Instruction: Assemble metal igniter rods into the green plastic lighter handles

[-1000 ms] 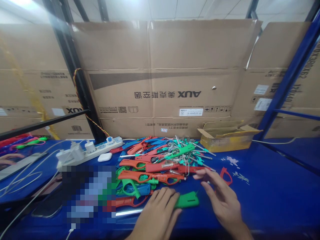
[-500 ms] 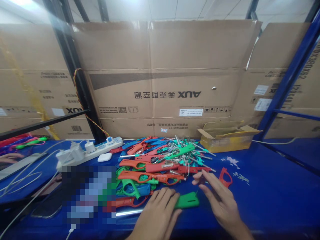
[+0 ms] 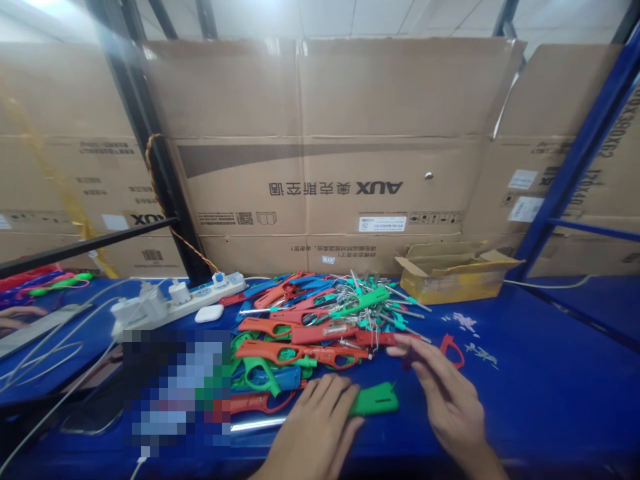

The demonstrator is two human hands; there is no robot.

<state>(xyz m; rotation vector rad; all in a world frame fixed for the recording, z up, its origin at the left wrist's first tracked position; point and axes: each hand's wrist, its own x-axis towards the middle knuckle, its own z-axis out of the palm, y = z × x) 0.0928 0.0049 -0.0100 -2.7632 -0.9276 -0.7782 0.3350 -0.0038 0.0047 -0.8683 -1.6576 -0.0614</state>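
My left hand (image 3: pixel 320 417) is wrapped over a green lighter (image 3: pixel 376 400) at the table's front, its metal tube (image 3: pixel 257 424) sticking out to the left. The green handle end shows to the right of my fingers, with a thin bit rising from its tip. My right hand (image 3: pixel 450 393) hovers just right of that end, apart from it, its fingers loosely bent and spread. A blurred dark reddish patch lies by its fingertips; I cannot make out what it is. Behind both hands are piled orange lighter handles (image 3: pixel 270 353) and green casing parts (image 3: pixel 260 375).
A heap of metal tubes with teal ends (image 3: pixel 400 313) lies behind, beside an open cardboard box (image 3: pixel 453 283). To the right are a red trigger-guard piece (image 3: pixel 454 350) and small pale bits (image 3: pixel 481 353). A power strip (image 3: pixel 220 288), white earbud case (image 3: pixel 209 313) and cables stand left.
My right hand has drawn slightly right and up, away from the green lighter's end. My left hand and the lighter stay in place.
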